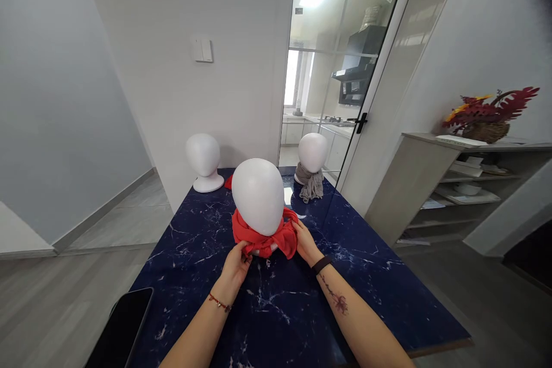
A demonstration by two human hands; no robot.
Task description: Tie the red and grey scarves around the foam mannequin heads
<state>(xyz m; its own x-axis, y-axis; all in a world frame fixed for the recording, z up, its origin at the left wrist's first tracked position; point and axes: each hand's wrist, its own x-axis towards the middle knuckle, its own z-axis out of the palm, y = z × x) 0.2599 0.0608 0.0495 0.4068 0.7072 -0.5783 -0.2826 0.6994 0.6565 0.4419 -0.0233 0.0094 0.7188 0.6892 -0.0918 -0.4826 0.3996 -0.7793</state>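
A white mannequin head (259, 192) stands in front of me on the dark blue marbled table (276, 305). Round its neck lies a red scarf (282, 241), bunched at the front with a loose fold toward the right. My left hand (237, 264) pinches the scarf's lower left edge, close to the base. At the right side, my right hand (305, 241) grips the scarf's outer fold; some of its fingers are hidden behind the cloth.
Behind stand a bare mannequin head (203, 155) at left and another head (313, 151) at right wearing a grey scarf (311, 183). A black phone (121, 328) lies at the near left table edge. A shelf unit (431, 172) stands at right, beyond a glass door (332, 69).
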